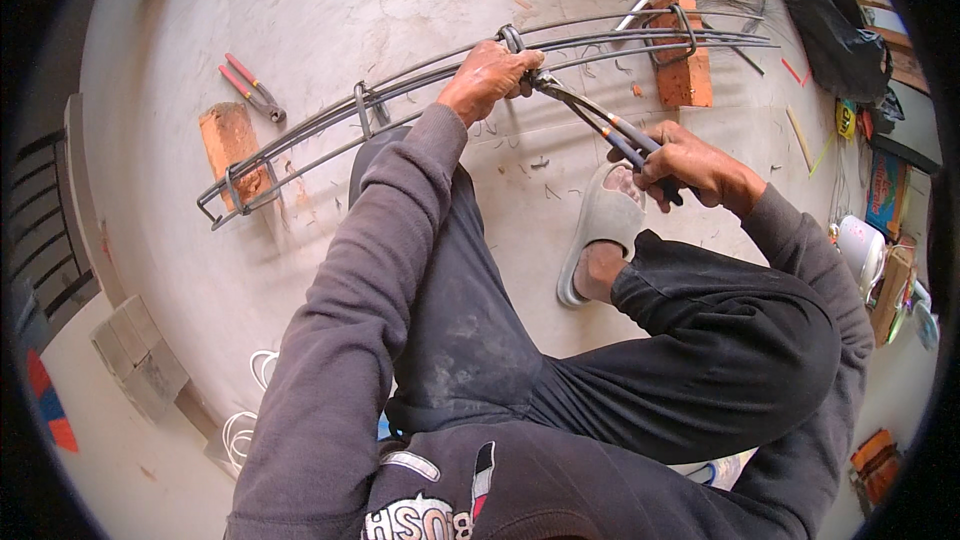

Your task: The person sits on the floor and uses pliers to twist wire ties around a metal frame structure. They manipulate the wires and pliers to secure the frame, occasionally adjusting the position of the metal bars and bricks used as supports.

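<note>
A steel-bar frame (600, 37) lies across two bricks (686, 82), four loops (511, 38) fitted, one seemingly awaiting fastening where the left hand (490, 78) clasps the frame and the right hand (692, 165) firmly grips pincers (633, 134).

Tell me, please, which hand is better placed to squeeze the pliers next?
The right hand, probably: it grips the pliers, and their jaws point toward the metal bars. The left hand holds the bars beside the jaws, so it seems better kept there.
</note>
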A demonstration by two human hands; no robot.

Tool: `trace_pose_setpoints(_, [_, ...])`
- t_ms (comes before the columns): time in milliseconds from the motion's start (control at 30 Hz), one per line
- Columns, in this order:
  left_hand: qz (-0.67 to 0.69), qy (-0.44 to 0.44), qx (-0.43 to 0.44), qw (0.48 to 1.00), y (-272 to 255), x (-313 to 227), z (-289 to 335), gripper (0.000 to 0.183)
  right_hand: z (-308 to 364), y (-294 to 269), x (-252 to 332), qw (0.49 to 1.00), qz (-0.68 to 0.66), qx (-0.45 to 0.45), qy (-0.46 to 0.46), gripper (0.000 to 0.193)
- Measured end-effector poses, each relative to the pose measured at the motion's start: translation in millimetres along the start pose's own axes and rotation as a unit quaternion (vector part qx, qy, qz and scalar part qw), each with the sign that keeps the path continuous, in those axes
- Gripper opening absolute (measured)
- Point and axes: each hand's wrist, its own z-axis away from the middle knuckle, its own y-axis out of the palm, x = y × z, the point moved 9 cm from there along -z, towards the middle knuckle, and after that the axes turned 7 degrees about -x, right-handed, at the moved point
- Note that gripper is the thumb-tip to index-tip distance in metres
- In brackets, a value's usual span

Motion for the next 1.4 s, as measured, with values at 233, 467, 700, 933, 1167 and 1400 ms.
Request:
trace_pose_setpoints(233, [0.002, 0.033, -0.029, 0.999, 1, 0, -3, 0.044, 0, 56, -24, 0.866, -0.432, 0.248, 0.052, 0.057])
trace_pose_setpoints(467, [-0.314, 0.090, -0.103, 0.940, -15, -38, 32, 0.037, -5, 40, -22, 0.914, -0.346, 0.208, 0.050, 0.049])
trace_pose_setpoints(700, [-0.463, 0.552, -0.182, 0.669, 64, -107, 137, 0.047, -4, 29, -25, 0.927, -0.330, 0.171, 0.046, 0.038])
trace_pose_setpoints(933, [-0.419, 0.535, -0.072, 0.731, 113, -91, 107, 0.020, 3, 16, -17, 0.956, -0.256, 0.130, 0.056, 0.034])
trace_pose_setpoints(1167, [-0.334, 0.495, -0.108, 0.794, 98, -106, 89, 0.016, 55, -15, 68, 0.708, 0.547, -0.329, -0.300, 0.054])
trace_pose_setpoints(1400, [-0.291, 0.472, -0.115, 0.824, 95, -111, 81, 0.016, 48, -14, 75, 0.575, 0.671, -0.376, -0.278, 0.022])
